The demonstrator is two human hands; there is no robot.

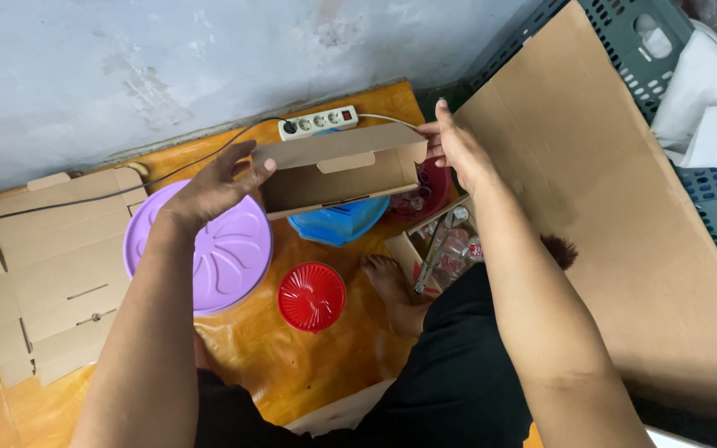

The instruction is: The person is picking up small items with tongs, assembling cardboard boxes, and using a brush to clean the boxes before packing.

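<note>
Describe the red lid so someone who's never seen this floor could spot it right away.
Start at the orange floor under the grey wall. Right of the big purple lid, below the blue lid, lies the red lid. It is the smallest of the round ones, ribbed like a fan, and the only red one lying in the open.

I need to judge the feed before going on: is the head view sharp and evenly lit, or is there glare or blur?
Head view: even, soft light, no hard shadows; the cardboard box between the left hand and right hand is sharp; mild sheen on the orange floor; the box interior is dim; slight wide-angle stretch at the edges.
</note>
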